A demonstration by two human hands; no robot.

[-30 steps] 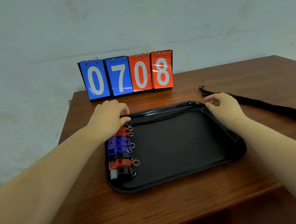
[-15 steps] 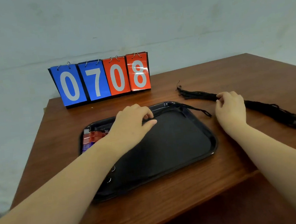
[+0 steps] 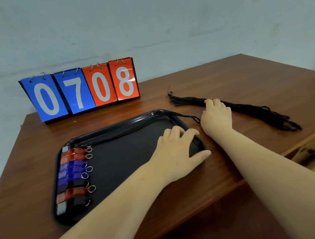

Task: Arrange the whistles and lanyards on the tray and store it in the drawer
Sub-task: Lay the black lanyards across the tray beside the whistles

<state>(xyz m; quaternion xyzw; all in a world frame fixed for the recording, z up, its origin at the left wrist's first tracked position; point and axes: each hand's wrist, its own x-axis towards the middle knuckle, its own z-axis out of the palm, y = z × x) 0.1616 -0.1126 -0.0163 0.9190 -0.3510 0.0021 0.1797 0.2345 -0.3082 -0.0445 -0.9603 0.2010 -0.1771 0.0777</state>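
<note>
Brown wooden table against a pale wall; lighting is adequate.

Left hand rests on the right end of the black tray. The fingers are spread and arched with their tips by the rim, the thumb lies along the near right corner, and nothing is held. Right hand, just beyond the left and off the tray, curls down over the bundle of lanyards near its clip end. Whether it pinches one cord or several cannot be determined.

One single lanyard lies along the tray's far rim, its tail trailing over the corner between the two hands. Far to the left of the left hand, the whistles sit in a neat row against the tray's left end, rings pointing inward.

Assessment: the cords look light, limp and prone to tangling, so they are best taken at the clip end and drawn out singly. The tray appears rigid and glossy, and the loose whistles would likely slide if it tilts. It should be gripped at both short ends and kept level.

Clearances: the tray's middle is bare. The table edge runs close below the left thumb. A scoreboard stands beyond the tray. What may be an open drawer shows below the right forearm.
</note>
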